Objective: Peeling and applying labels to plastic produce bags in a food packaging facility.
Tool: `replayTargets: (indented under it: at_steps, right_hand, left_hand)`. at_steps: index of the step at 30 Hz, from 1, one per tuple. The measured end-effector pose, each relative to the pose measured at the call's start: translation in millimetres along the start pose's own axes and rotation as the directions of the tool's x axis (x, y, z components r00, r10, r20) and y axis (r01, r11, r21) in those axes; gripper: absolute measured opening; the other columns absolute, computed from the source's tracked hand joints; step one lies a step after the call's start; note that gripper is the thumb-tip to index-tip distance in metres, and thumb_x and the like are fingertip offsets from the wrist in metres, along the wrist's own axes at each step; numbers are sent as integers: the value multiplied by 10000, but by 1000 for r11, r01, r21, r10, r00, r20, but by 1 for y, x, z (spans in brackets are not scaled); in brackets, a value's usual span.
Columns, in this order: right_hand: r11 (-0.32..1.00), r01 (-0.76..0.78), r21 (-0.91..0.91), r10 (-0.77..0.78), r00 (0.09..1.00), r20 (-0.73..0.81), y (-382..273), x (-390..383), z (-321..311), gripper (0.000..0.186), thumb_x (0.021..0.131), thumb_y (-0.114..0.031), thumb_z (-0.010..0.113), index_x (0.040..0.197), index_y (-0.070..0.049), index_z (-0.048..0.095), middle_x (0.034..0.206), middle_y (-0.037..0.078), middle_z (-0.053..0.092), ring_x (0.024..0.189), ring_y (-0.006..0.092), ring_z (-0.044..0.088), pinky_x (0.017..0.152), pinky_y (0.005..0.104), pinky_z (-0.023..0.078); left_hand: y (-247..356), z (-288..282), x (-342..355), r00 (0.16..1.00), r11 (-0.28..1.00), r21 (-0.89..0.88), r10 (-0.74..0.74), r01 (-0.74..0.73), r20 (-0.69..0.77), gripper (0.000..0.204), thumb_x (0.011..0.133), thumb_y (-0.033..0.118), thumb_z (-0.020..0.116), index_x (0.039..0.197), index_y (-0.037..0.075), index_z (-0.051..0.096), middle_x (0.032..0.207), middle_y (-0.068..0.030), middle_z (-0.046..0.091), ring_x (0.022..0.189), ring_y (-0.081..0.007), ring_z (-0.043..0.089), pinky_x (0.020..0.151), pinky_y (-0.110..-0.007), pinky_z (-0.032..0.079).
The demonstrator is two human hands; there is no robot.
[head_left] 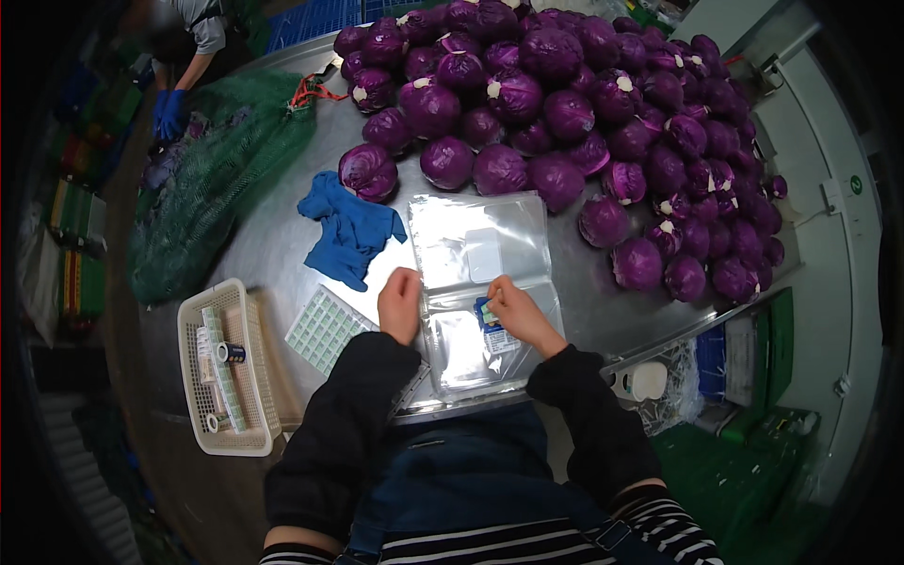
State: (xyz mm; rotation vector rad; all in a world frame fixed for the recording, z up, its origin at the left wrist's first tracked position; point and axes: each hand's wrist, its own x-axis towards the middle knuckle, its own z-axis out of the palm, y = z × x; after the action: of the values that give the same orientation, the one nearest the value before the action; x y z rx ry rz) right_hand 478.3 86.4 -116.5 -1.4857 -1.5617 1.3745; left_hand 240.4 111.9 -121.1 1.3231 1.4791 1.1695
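Note:
A stack of clear plastic bags [452, 273] lies flat on the metal table in front of me. My left hand [400, 303] rests at its left edge with the fingers curled closed; what they hold, if anything, is hidden. Over the bags, the fingers of my right hand [513, 311] are pinched at a small pale-green sticker [488, 314], partly covered by the hand. Just below it, a blue and white printed label [502, 341] sits on the bag. Left of my left hand lies a sheet of pale-green stickers [325, 330].
A large heap of red cabbages [551, 104] covers the table's far side. Blue gloves [348, 226] lie beyond my left hand. At left are a cream basket [267, 414] with label rolls and a green net sack [231, 155]. A co-worker's blue-gloved hands [169, 115] are far left.

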Motion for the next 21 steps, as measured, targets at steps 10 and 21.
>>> replayTargets:
  at_steps: [10,21]
  right_hand:
    - [647,-150,-748,35,985,-166,6,8,-24,249,884,-208,666,991,-33,524,729,188,667,692,364,678,629,480,504]
    - [999,7,-54,1,991,137,-34,4,-26,149,922,-116,621,1004,-47,517,717,51,601,672,175,631,595,342,474]
  left_hand:
    - [-35,7,-36,582,857,155,191,-491,790,95,843,207,732,891,132,698,872,-29,650,918,-271,610,830,-392,469]
    - [6,4,18,993,992,-35,-119,120,11,167,992,176,589,946,18,620,797,-10,587,730,-98,533,691,-265,451]
